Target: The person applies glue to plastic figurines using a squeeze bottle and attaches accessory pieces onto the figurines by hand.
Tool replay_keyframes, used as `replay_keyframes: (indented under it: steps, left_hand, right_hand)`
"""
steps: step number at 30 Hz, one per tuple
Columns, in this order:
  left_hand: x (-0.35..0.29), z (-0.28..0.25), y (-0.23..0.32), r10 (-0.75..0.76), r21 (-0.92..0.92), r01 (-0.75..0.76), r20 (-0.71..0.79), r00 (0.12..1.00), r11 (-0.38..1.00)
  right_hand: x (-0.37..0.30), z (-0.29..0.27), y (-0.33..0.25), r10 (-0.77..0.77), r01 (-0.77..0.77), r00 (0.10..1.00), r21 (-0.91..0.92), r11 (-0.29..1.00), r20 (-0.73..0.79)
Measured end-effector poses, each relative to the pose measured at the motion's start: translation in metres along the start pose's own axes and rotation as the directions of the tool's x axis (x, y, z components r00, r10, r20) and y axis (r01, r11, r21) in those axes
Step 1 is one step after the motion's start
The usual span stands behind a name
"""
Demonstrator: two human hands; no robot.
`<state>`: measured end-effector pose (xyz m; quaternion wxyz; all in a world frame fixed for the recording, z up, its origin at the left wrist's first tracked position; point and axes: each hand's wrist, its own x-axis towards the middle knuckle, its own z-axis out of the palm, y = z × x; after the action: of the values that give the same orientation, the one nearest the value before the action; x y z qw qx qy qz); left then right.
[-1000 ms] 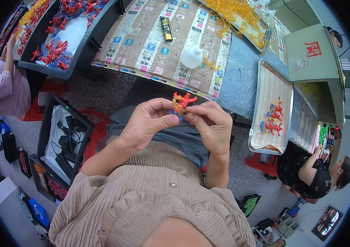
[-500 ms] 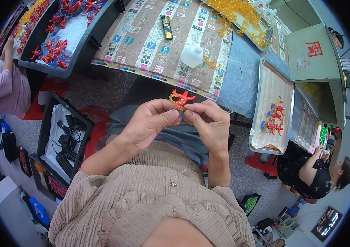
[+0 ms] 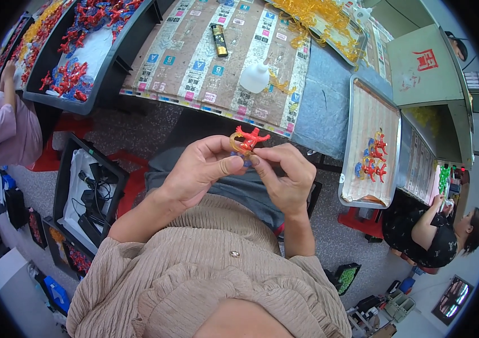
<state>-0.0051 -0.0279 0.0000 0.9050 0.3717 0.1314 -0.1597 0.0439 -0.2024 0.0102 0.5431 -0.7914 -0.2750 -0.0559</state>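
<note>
Both my hands meet over my lap, in front of the table's near edge. Between them is a small plastic figure (image 3: 252,137), with a red body with limbs, a curved clear-yellow piece at its left and blue at its lower end. My left hand (image 3: 208,164) pinches its lower left side between thumb and fingers. On the other side, my right hand (image 3: 287,173) grips the lower right with thumb and forefinger. The fingertips hide part of the blue end. Above the hands, a white squeeze bottle (image 3: 255,78) with a thin nozzle stands on the table (image 3: 194,90).
A black lighter-like object (image 3: 219,40) lies on the table. Yellow plastic pieces (image 3: 324,19) fill a tray at the far right. A metal tray (image 3: 359,191) at right holds several red-and-blue figures. A black crate (image 3: 112,76) of such figures stands left. Two people work nearby.
The view has shifted slightly. The figure has tilted a little in my fingers, its red body leaning right. Both hands keep their pinch on it.
</note>
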Motion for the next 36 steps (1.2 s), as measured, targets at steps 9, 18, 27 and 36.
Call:
replay_keyframes:
  steps: [9, 18, 27, 36]
  left_hand:
    - [-0.001, 0.000, 0.001, -0.032, 0.073, 0.031, 0.005, 0.999, 0.997]
    - [-0.001, -0.007, -0.007, 0.048, 0.203, -0.065, 0.090, 0.995, 0.977]
    - [-0.001, 0.007, -0.012, 0.213, 0.320, -0.213, 0.036, 0.976, 0.923]
    - [0.003, 0.003, -0.018, 0.493, 0.628, -0.406, 0.042, 0.869, 0.664]
  right_hand:
    - [-0.010, 0.010, 0.010, -0.226, 0.216, 0.966, -0.085, 0.973, -0.123]
    - [-0.014, 0.010, 0.012, -0.205, 0.196, 0.972, -0.082, 0.977, -0.117]
    - [-0.018, 0.018, 0.015, -0.213, 0.199, 0.962, -0.095, 0.975, -0.170]
    - [-0.023, 0.026, 0.014, -0.177, 0.172, 0.971, -0.045, 0.984, -0.162]
